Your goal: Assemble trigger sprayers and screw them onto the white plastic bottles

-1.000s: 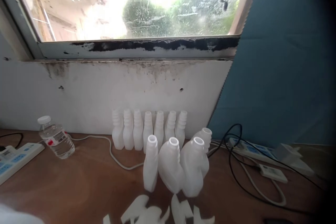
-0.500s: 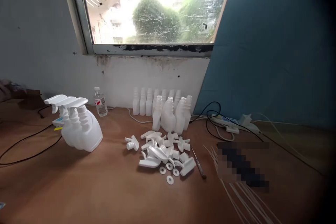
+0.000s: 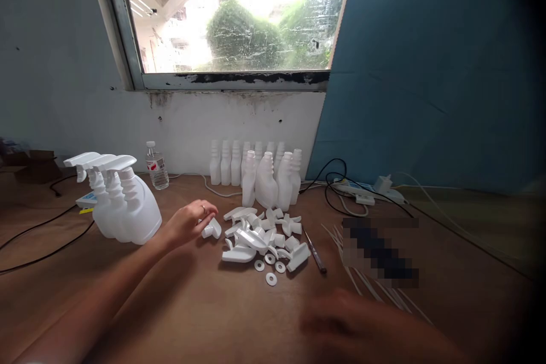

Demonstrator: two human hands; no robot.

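My left hand [image 3: 190,223] reaches across the brown table, its fingers curled over a single white spray trigger head [image 3: 212,231] lying apart from the pile. To its right lies a heap of white trigger heads [image 3: 256,236] with white washers [image 3: 270,278] in front. My right hand [image 3: 341,321] is a dark blur low over the table at the front right; its fingers cannot be made out. Several empty white bottles [image 3: 260,170] stand against the wall behind the heap.
Three assembled spray bottles [image 3: 121,205] stand at the left. A water bottle [image 3: 156,166] is by the wall. A thin metal tool [image 3: 314,251] and white tubes [image 3: 367,287] lie right of the heap. Power strips and cables [image 3: 362,190] run along the back.
The view pulled back from the bottles to the whole table. Both my arms have come into view; the left hand has reached the lone trigger head.
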